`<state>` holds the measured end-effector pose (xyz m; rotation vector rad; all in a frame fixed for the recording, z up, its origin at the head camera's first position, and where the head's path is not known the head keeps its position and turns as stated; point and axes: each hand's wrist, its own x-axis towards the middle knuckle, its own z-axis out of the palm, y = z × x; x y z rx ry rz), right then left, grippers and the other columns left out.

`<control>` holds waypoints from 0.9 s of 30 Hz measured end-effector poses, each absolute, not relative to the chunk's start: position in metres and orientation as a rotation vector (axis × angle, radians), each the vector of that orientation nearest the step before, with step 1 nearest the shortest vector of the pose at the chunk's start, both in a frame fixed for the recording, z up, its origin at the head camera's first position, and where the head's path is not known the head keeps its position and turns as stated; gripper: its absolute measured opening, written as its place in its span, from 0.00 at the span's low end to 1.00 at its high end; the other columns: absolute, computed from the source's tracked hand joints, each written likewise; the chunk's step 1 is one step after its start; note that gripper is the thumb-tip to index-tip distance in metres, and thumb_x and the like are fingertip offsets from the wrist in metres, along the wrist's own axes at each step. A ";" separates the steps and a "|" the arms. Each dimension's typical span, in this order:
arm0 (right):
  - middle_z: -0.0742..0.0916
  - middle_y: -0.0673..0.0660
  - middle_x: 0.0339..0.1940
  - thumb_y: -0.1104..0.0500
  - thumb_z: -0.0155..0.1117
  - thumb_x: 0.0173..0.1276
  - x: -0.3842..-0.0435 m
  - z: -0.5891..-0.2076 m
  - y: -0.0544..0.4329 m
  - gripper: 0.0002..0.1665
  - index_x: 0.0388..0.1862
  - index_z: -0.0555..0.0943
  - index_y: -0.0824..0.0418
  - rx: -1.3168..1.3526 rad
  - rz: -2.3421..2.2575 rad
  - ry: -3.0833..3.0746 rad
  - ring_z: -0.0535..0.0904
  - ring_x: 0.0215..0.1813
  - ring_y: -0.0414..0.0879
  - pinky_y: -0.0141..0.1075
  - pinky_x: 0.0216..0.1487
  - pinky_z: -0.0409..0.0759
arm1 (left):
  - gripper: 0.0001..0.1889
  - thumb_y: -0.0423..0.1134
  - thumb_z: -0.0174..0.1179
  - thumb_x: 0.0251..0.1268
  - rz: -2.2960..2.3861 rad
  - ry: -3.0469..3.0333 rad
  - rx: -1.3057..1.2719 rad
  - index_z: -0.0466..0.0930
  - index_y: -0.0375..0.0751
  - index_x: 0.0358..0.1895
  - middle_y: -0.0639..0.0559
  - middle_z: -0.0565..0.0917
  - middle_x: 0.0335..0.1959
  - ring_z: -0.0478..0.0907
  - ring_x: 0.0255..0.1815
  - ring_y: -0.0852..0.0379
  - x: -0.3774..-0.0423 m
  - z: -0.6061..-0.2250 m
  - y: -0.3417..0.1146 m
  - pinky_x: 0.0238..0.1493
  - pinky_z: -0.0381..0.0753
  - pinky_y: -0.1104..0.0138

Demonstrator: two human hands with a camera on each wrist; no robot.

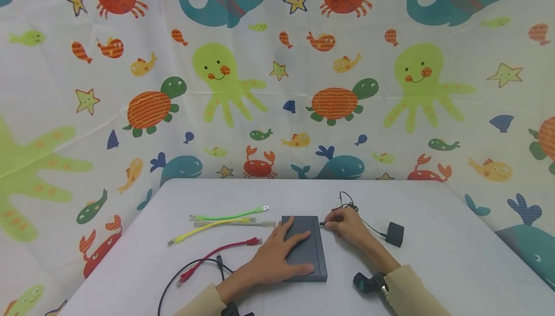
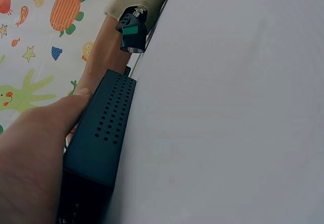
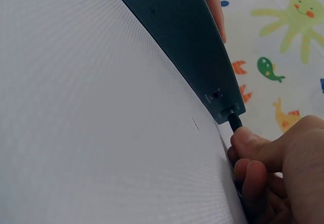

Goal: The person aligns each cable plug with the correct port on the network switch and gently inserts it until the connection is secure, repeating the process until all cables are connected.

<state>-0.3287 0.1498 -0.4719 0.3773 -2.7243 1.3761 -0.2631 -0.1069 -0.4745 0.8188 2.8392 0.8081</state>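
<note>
A flat dark grey box (image 1: 318,253), like a network switch, lies on the white table. Spread across its top is my left hand (image 1: 270,258), fingers apart. The left wrist view shows the thumb along the edge above a side with rows of vent holes (image 2: 114,107). At the box's right side, my right hand (image 1: 347,224) pinches a black plug (image 3: 234,121) between thumb and fingers. The plug's tip meets a socket near the far corner, beside a small round hole (image 3: 215,94). Its thin black cord (image 1: 373,227) leads to a black power adapter (image 1: 395,234).
Green (image 1: 231,215), yellow (image 1: 208,230) and grey (image 1: 265,224) network cables lie left of the box. Nearer are a red network cable (image 1: 223,247) and a black cable (image 1: 166,284) with a black plug (image 1: 219,261). A patterned curtain (image 1: 277,152) hangs behind the table.
</note>
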 end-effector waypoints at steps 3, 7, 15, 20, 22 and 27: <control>0.83 0.53 0.28 0.65 0.68 0.58 -0.329 -0.472 0.150 0.05 0.35 0.85 0.61 0.396 1.374 -2.719 0.73 0.22 0.41 0.32 0.22 0.74 | 0.39 0.81 0.48 0.49 0.809 2.841 0.824 0.54 0.85 0.69 0.57 0.42 0.80 0.40 0.79 0.36 -0.263 -0.474 -0.107 0.62 0.59 0.29; 0.84 0.53 0.29 0.65 0.68 0.58 -0.330 -0.473 0.151 0.05 0.35 0.85 0.60 0.430 1.359 -2.707 0.73 0.21 0.40 0.31 0.22 0.74 | 0.39 0.81 0.48 0.50 0.816 2.840 0.828 0.54 0.84 0.69 0.57 0.42 0.80 0.40 0.79 0.36 -0.263 -0.474 -0.106 0.62 0.59 0.29; 0.85 0.53 0.31 0.65 0.68 0.57 -0.329 -0.474 0.151 0.05 0.34 0.85 0.59 0.403 1.346 -2.716 0.74 0.23 0.41 0.31 0.23 0.75 | 0.39 0.81 0.47 0.49 0.815 2.838 0.826 0.54 0.85 0.69 0.57 0.42 0.80 0.40 0.79 0.35 -0.263 -0.476 -0.106 0.62 0.58 0.29; 0.85 0.54 0.30 0.65 0.68 0.57 -0.328 -0.473 0.149 0.05 0.34 0.85 0.60 0.373 1.365 -2.723 0.75 0.23 0.42 0.32 0.24 0.75 | 0.39 0.82 0.47 0.49 0.805 2.837 0.828 0.53 0.85 0.69 0.57 0.41 0.81 0.39 0.79 0.35 -0.263 -0.476 -0.106 0.63 0.57 0.29; 0.85 0.53 0.31 0.65 0.68 0.57 -0.329 -0.474 0.149 0.05 0.34 0.85 0.60 0.364 1.361 -2.725 0.75 0.23 0.42 0.32 0.24 0.75 | 0.39 0.82 0.46 0.49 0.802 2.836 0.828 0.53 0.86 0.69 0.57 0.41 0.81 0.39 0.79 0.35 -0.263 -0.476 -0.107 0.63 0.57 0.29; 0.85 0.52 0.32 0.65 0.68 0.58 -0.332 -0.477 0.150 0.05 0.34 0.85 0.57 0.357 1.318 -2.720 0.75 0.23 0.40 0.31 0.24 0.75 | 0.39 0.82 0.47 0.49 0.809 2.833 0.837 0.53 0.85 0.69 0.57 0.41 0.81 0.39 0.79 0.35 -0.263 -0.475 -0.107 0.63 0.57 0.30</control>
